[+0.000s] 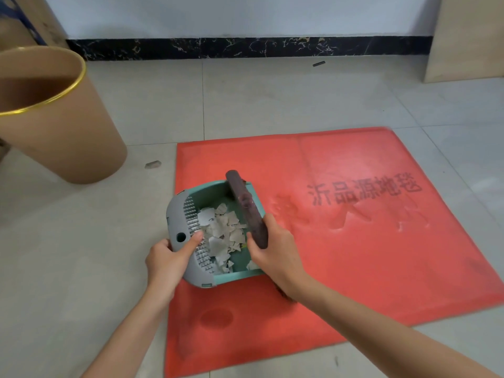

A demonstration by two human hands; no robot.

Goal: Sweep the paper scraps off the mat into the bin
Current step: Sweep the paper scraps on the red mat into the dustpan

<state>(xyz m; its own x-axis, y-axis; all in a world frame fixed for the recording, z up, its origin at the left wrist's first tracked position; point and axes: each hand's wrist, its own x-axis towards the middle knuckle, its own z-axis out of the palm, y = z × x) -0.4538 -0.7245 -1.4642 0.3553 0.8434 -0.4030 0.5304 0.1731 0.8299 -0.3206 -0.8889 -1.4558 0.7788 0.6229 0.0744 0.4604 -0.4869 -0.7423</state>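
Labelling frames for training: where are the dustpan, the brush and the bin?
dustpan (176, 218), head view, grey rear hood.
brush (244, 199), head view, dark top back.
bin (71, 126), head view, brown outer wall.

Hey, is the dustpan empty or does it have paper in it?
Not empty: pale torn paper scraps lie piled inside the teal dustpan, gripped by the left hand.

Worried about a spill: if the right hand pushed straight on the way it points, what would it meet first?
Probably the paper scraps piled in the dustpan, right ahead of the right hand, which grips the brush. Beyond them is the left hand holding the rim. Depth is unclear.
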